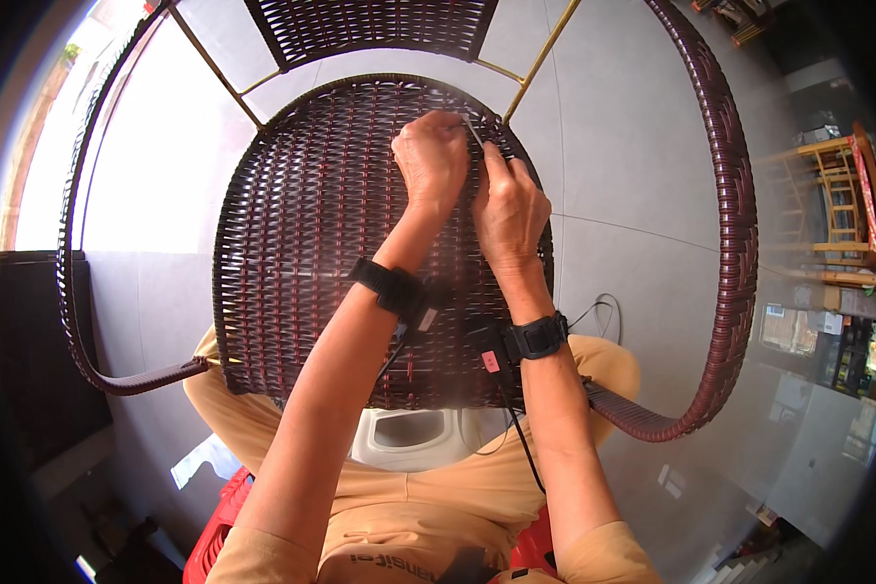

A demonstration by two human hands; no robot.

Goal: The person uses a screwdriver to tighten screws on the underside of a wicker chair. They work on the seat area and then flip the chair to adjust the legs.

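Note:
In front of me is a dark brown and reddish woven wicker chair seat (302, 224) with a rounded far edge. My left hand (433, 161) is closed in a fist over the far right part of the weave; what its fingers grip is hidden. Just right of it, my right hand (511, 209) is closed around a thin metal tool (473, 131), whose slim pale shaft points up and left toward the left hand's fingertips. The tool's exact kind does not show. Both hands rest close to the seat's right rim.
Wrapped chair arms curve past on the left (73, 214) and right (735, 195). A woven backrest (375, 24) on gold-coloured metal rods lies beyond the seat. Black wrist straps with cables hang at both wrists. A white plastic object (414, 453) sits between my legs; wooden furniture (832, 200) stands right.

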